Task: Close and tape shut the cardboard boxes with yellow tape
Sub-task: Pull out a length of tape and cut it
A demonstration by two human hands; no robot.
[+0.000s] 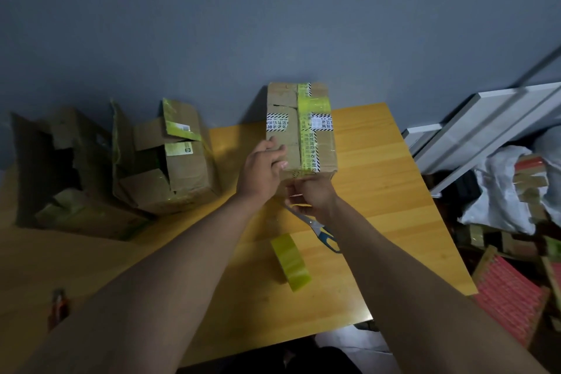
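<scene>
At frame centre the box [300,130] stands on the table [379,191], yellow tape [307,118] down its top. The left hand [262,167] rests on it with relaxed fingers; the right hand [309,194] pinches the tape end at the near edge. Risk: a loose end wrinkles or lifts — or the box slides. The roll [291,261] and scissors [315,226] lie below; open boxes [164,158] wait at left.

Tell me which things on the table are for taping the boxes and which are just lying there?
For the job:
- closed box, under both hands: left, right
- yellow tape roll
- scissors
- open boxes, waiting

Just lying about:
- small red tool
- white boards
- white bag
- red packs
</scene>
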